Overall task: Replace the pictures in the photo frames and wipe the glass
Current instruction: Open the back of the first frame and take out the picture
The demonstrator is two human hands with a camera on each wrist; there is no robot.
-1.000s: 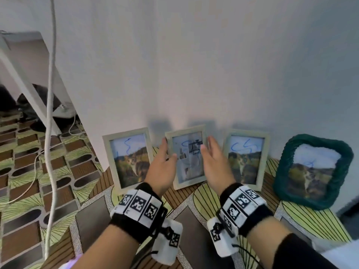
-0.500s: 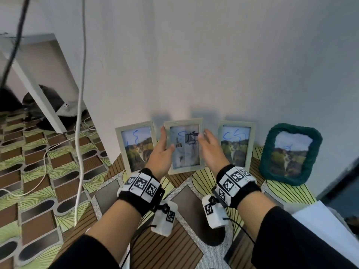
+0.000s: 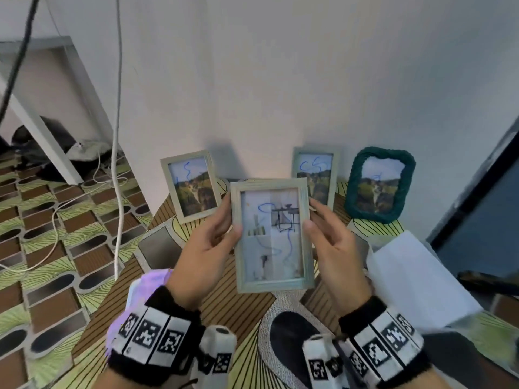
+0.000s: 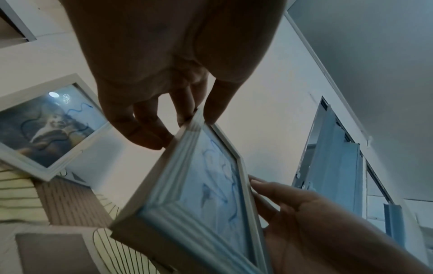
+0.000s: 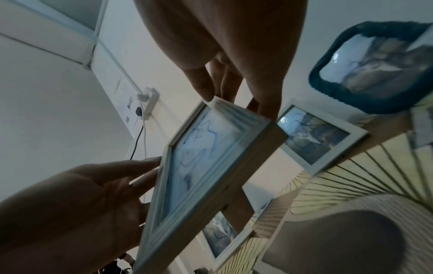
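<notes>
The fingers [image 3: 311,220] of the right hand [image 3: 332,248] lie behind the right edge of the held frame [image 3: 273,237], and the thumb presses on the front of that edge, so the hand pinches the frame from the side. The left hand [image 3: 206,245] does the same on the left edge: thumb on the front, fingers close together behind.

The held frame is in the air between the two hands, above the patterned table [image 3: 247,310] and in front of the white wall [image 3: 280,80]. Its long axis runs away from the person, with the top edge toward the wall. The glass faces up toward the head camera and carries blue scribbles over a pale picture.

Three other frames lean against the wall. The left frame [image 3: 191,186] and the right frame [image 3: 316,175] are light wood, and the held frame hides part of the right one. The green frame [image 3: 379,183] stands further right. All three show a landscape picture with blue marks on the glass.

A white cloth [image 3: 415,279] lies on the table just beside the right hand.
</notes>
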